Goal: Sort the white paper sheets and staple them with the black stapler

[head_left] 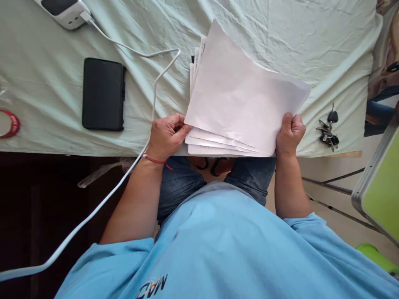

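A blank white sheet of paper [240, 91] lies over a loose stack of papers [215, 148] at the table's near edge. My left hand [168, 133] pinches the sheet's near left corner between thumb and fingers. On the other side, my right hand [290, 132] is closed on the sheet's right edge, with the thumb on top. The far right part of the sheet curves up a little. Fanned page edges with print show at the stack's left side, where a small black piece sticks out. What lies deeper in the stack is hidden.
A black tablet-like device [103, 94] lies left of a white cable [154, 89], which runs from a white power unit [65, 12]. Keys [328, 131] rest at right. A red tape roll [12, 123] sits far left. A green-topped folding table [378, 182] stands right.
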{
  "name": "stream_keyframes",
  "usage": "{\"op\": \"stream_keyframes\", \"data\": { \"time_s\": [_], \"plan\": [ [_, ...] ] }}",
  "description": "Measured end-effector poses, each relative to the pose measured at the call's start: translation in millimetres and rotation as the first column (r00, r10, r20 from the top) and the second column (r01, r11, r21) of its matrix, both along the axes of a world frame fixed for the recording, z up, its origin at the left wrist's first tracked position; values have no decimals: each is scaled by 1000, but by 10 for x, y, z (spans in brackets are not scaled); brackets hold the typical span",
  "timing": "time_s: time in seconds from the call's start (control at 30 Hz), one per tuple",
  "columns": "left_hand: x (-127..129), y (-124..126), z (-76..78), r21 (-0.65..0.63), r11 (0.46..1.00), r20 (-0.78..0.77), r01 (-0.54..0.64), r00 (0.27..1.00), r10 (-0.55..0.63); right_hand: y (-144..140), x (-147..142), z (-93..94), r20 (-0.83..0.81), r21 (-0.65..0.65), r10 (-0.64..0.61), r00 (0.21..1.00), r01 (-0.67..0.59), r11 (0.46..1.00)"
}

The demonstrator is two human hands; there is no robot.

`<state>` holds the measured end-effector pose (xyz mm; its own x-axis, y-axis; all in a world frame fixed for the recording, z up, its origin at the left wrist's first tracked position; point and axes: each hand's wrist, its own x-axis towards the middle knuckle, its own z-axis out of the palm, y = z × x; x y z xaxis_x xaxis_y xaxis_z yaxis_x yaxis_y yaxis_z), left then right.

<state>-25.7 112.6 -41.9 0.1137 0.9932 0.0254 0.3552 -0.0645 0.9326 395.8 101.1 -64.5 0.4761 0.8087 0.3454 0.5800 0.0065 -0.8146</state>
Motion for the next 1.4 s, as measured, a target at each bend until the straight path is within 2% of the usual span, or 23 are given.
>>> {"op": "stream_keyframes", "data": {
  "time_s": [0.13, 0.37, 0.57, 0.8, 0.93, 1.07, 1.27, 1.4],
  "plan": [
    [6, 8, 39, 38, 999, -89, -28, 995, 32, 9, -25, 1, -28, 36, -12, 1000, 13, 999],
    [-107, -13, 84, -87, 978, 164, 189, 971, -173, 36, -26, -38, -101, 119, 5, 995, 7, 993],
    [-130, -1, 32, -46, 987, -16, 154, 988, -155, 53, -12, -64, -148, 147, 9, 989, 13, 989],
    [-161, 33, 76, -89, 963, 59, 255, 966, -251, 60, -34, -25, -230, 177, 3, 973, 39, 983],
    [-95, 40, 130, -72, 969, -22, 235, 971, -238, 43, -82, 49, -285, 167, 23, 958, 26, 986],
    [-26, 32, 129, 5, 983, -129, 184, 975, -182, 33, -109, 97, -316, 155, 19, 948, 32, 987],
    [-39, 33, 96, 82, 986, -245, 147, 962, -123, 30, -91, 62, -324, 137, 36, 945, 9, 991],
    [-46, 37, 91, 86, 990, -238, 109, 967, -86, 34, -59, 34, -306, 122, 28, 952, 10, 992]
  ]
}}
